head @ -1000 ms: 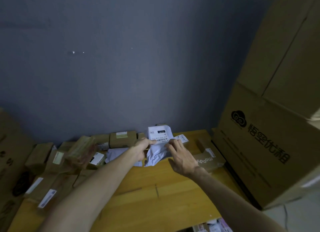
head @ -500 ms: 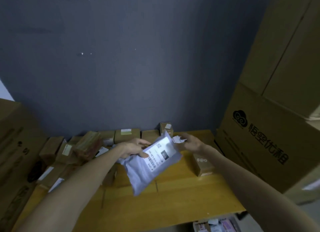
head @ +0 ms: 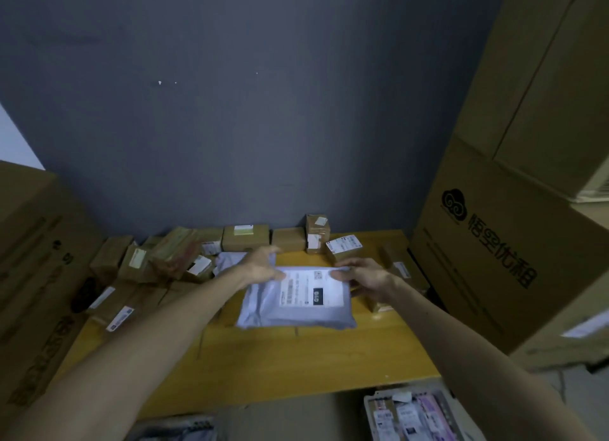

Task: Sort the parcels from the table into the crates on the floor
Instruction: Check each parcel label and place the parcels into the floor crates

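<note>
We pinch the mailer with left hand and right hand; keep its label readable before choosing a crate.

Carton — "悟空优租" by a cloud logo; label on parcel unreadable.

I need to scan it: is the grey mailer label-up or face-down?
Label-up. The white shipping label faces the camera on the grey mailer, which is spread flat. The left hand and right hand grip its far corners.
</note>
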